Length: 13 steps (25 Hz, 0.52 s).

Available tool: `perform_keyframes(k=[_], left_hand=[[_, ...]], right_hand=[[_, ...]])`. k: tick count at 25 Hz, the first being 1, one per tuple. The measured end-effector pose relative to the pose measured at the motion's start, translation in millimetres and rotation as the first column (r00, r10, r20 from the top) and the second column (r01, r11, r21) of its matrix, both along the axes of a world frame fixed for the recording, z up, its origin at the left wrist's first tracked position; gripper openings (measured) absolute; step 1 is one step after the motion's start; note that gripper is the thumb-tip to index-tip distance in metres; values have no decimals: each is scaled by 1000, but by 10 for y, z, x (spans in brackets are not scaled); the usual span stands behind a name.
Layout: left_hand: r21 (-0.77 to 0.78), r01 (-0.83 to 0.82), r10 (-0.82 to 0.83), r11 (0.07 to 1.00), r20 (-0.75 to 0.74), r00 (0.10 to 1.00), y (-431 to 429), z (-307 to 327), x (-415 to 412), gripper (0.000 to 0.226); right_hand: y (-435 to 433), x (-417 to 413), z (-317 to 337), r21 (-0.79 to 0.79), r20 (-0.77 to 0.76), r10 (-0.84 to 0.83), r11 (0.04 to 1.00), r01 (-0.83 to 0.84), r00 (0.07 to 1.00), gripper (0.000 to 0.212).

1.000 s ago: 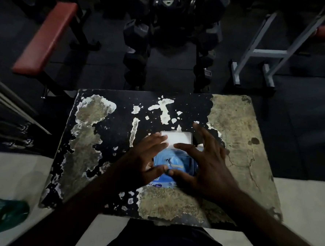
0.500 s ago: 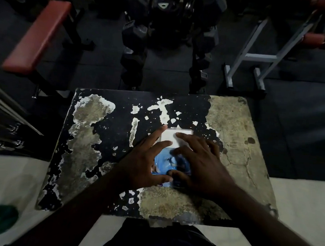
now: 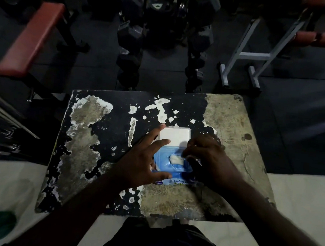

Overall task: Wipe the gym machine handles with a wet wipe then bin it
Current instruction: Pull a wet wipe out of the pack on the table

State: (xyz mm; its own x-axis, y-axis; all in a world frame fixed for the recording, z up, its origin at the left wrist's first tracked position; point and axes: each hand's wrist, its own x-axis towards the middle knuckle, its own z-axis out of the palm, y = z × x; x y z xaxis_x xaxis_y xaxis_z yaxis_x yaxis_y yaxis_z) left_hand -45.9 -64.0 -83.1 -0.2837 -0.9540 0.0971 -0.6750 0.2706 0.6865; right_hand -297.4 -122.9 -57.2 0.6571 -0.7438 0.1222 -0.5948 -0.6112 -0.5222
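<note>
left grip (image 3: 140, 163) spread flat on wipes pack (image 3: 162, 157), right grip (image 3: 209, 160) pinching wipe (image 3: 176, 159) at opening

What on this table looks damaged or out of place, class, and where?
The table top is damaged: its black paint has flaked away in big patches, baring grey surface on the left and along the right side. The wipe pack simply has its lid open, a wipe poking out.
</note>
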Motion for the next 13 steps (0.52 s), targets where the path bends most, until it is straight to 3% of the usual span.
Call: perform_keyframes(k=[2,8,11,13], left_hand=[[-13,5,-4,1000,12,1000,-6,-6,5,91],[18,8,-8,1000,28,1000,-16,4,5,92],[11,2,-3,1000,47,999,-12,19,11,92],[18,-3,2,1000,55,998,-9,54,10,92]], right_hand=[[68,80,18,118,-35,37,993,-32,999,30],[113,127,-35,172,40,4,985,-11,999,25],[115,194,3,212,127,-160,968,130,979,10],[100,226,42,411,207,-309,888,204,928,14]])
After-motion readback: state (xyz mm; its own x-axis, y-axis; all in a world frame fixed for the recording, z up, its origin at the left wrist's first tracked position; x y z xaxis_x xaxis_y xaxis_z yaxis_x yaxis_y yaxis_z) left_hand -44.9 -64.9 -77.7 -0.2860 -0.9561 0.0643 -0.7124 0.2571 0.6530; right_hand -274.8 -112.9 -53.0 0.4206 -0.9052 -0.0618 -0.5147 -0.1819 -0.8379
